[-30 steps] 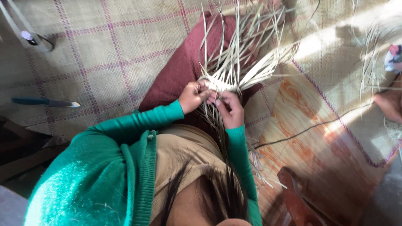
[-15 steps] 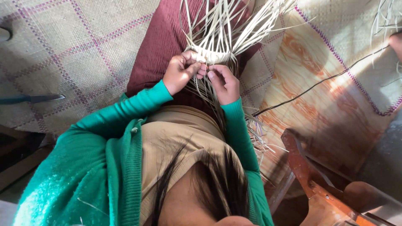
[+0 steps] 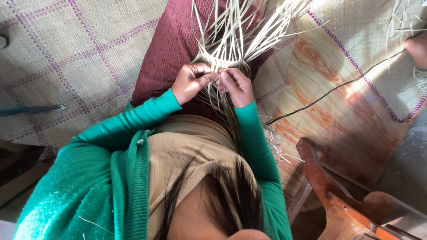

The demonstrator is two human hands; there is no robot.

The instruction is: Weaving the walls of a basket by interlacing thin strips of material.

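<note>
A knife (image 3: 33,109) is lying far left on the woven mat (image 3: 75,49), well apart from the person. Next, a green sleeve (image 3: 133,122) is leading up to the left hand (image 3: 192,82), which is pinching pale strips (image 3: 231,40) between thumb and fingers, closed on them. The strips are fanning upward from a woven knot over the maroon cloth (image 3: 171,49) on the lap, some trailing down between the wrists. Just beside it, fingertips nearly touching, the right hand (image 3: 235,85) is gripping the same strips, fingers curled tight. Further right, a black cord (image 3: 333,91) is running across the wood-patterned floor covering (image 3: 338,115). A brown wooden frame (image 3: 329,195) is standing at the lower right, and loose strips are lying at the top right corner.
</note>
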